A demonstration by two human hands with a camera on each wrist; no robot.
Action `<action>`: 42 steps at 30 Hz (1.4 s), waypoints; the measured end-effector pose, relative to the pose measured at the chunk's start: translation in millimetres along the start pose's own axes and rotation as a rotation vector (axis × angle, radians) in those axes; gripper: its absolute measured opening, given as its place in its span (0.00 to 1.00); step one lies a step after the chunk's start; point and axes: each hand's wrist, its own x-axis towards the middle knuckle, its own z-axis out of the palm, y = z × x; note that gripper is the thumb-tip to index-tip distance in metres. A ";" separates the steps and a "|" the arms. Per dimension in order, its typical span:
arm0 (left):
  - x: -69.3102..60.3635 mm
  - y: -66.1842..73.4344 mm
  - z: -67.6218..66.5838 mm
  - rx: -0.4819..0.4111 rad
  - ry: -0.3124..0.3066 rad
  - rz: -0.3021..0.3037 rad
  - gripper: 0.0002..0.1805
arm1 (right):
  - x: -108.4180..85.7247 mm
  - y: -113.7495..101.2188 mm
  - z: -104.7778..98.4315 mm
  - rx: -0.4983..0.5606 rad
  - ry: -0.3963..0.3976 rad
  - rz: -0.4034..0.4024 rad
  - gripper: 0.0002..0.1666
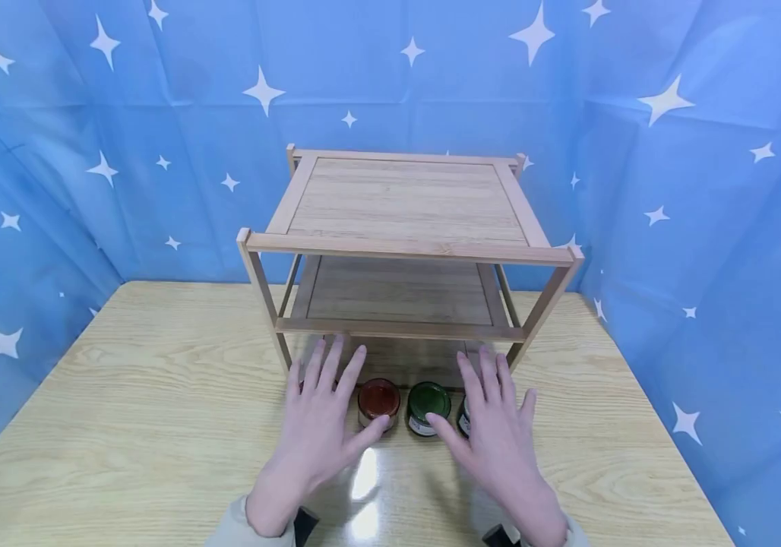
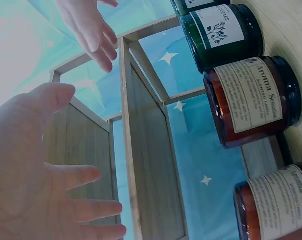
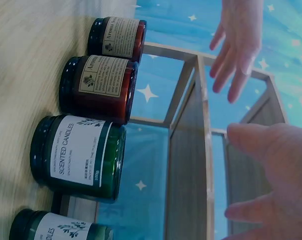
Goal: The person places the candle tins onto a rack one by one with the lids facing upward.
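Both hands hover with fingers spread over a row of glass candle jars in front of a wooden rack. My left hand point(image 1: 322, 418) is above the left end, partly hiding an amber jar point(image 2: 278, 202); a second amber jar point(image 1: 379, 403) stands by its thumb. My right hand point(image 1: 496, 425) is above the right end, its thumb over the edge of a green jar point(image 1: 429, 403) and its palm hiding most of another green jar point(image 3: 61, 229). Labels on the green jars read "Scented Candles". The jars stand dark lids down. Neither hand holds anything.
A wooden rack point(image 1: 411, 247) with stacked shelves stands behind the jars, its front posts close to the fingers. The pale wooden table point(image 1: 124, 425) extends to both sides. A blue star-patterned curtain point(image 1: 178, 91) encloses the back and sides.
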 end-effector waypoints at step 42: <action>-14.5 -108.5 16.6 -0.914 0.511 -0.403 0.11 | -27.4 69.6 19.4 0.426 -0.007 0.179 0.48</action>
